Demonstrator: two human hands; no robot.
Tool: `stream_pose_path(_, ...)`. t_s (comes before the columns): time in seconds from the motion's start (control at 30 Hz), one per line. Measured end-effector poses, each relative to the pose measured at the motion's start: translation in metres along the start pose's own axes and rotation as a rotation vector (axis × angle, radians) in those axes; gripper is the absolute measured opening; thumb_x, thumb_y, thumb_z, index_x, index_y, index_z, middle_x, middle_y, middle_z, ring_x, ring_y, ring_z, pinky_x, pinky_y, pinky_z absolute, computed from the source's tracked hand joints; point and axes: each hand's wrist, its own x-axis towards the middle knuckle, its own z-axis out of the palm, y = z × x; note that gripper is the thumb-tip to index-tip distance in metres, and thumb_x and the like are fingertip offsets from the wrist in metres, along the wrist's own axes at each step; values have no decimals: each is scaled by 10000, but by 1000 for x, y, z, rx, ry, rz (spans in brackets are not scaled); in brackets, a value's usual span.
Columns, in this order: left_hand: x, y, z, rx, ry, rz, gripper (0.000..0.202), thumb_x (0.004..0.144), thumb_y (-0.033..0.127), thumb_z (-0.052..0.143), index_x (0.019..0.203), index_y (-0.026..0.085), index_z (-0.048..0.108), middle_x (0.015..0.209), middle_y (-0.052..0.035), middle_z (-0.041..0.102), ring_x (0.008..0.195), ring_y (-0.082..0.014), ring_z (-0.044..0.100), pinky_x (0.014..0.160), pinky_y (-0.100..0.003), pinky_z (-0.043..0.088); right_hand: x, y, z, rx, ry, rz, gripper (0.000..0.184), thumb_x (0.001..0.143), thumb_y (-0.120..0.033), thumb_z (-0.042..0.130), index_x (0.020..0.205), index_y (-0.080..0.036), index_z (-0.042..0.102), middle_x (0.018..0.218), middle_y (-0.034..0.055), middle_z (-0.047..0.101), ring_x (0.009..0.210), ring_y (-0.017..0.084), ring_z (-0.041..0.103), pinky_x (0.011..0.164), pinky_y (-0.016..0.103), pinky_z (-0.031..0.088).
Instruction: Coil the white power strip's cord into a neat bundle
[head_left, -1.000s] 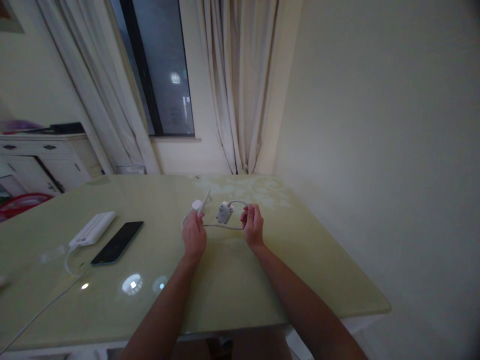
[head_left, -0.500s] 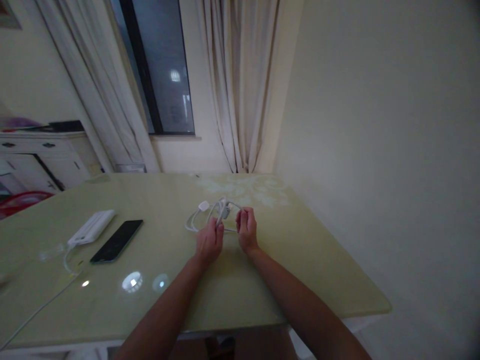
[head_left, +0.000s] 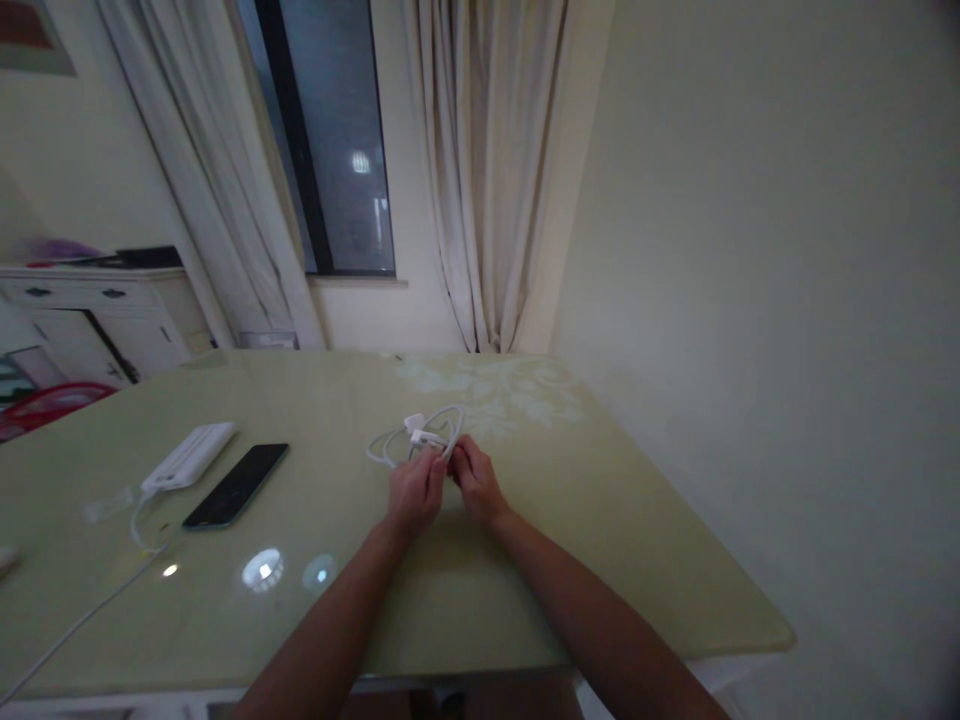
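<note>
A white cable [head_left: 455, 416], gathered in loose loops, is between my two hands just over the table. My left hand [head_left: 417, 490] is closed on the loops from the left. My right hand [head_left: 475, 478] pinches the cable close beside it, the two hands almost touching. White connector ends [head_left: 424, 438] stick out above my left fingers. Part of the loops lies to the left of them, reaching the tabletop. My fingertips and the part of the cable inside them are largely hidden.
On the pale green table [head_left: 600, 540], a black phone [head_left: 237, 486] lies to the left. Beyond it is a white power bank [head_left: 189, 456] with a white cord [head_left: 82, 622] running to the near left edge. A wall [head_left: 750, 300] borders the right side.
My right hand has moved left, up against my left hand, bringing its part of the cable along. The connector ends have shifted left above my left hand. The view has tilted slightly.
</note>
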Motion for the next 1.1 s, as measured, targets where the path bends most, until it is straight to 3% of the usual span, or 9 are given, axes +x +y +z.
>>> stream_pose_path(0.13,2,7,-1,-47,23,-31,490,1051,385,317,719,208,630,732,-62,630,679,-172,602,674,-293,466,4,0,2,159,111,74,583,961,-707,403,796,-184,602,596,-33,413,529,109,353,481,224,309)
stream_pose_path(0.23,4,12,0,-71,-24,-21,474,1041,384,378,701,200,653,729,-54,602,671,-161,580,660,-286,455,7,-1,-4,273,114,131,657,917,-764,427,1006,-155,659,600,-54,390,493,91,305,459,212,271)
stream_pose_path(0.33,7,14,-1,-126,-119,-11,455,1037,383,413,717,197,678,751,-54,605,685,-158,585,662,-284,454,9,-2,-11,300,37,133,622,837,-699,637,1154,-164,643,651,-49,462,517,85,355,473,199,306)
stream_pose_path(0.47,11,14,-4,-174,-163,6,414,1027,385,456,750,195,698,782,-63,629,745,-171,610,706,-291,475,11,-2,-15,267,20,140,472,814,-589,706,1025,-167,689,742,-1,569,604,108,469,530,208,391)
stream_pose_path(0.53,13,13,-5,-159,-121,-11,344,1005,407,505,823,199,710,807,-62,631,764,-176,606,724,-296,486,12,-3,-15,263,33,164,404,822,-555,690,940,-169,695,734,-1,568,599,105,467,540,210,396)
stream_pose_path(0.67,16,6,-7,-118,100,-156,283,997,416,517,1083,197,674,948,-61,626,693,-145,550,687,-285,494,14,-8,-16,254,43,220,346,797,-508,687,839,-165,680,654,-30,501,524,77,365,483,199,301)
stream_pose_path(0.83,18,-9,-9,-162,-58,-150,358,966,448,581,1249,238,639,1245,-99,592,736,-133,582,696,-283,518,18,-11,-22,218,18,238,335,774,-468,679,888,-155,713,617,-40,476,512,82,351,480,210,284)
stream_pose_path(0.97,19,-16,-7,-82,-56,-145,347,911,449,661,1180,230,645,1208,-90,621,880,-186,618,777,-315,520,17,-10,-23,23,42,108,292,788,-441,651,807,-154,703,611,-25,514,542,100,394,512,225,318)
stream_pose_path(1.1,18,-17,-5,-12,-93,-145,219,936,426,619,995,216,645,931,-47,665,856,-208,624,763,-319,494,14,-13,-15,-140,123,53,251,828,-386,597,745,-159,666,633,-16,540,579,116,435,543,233,337)
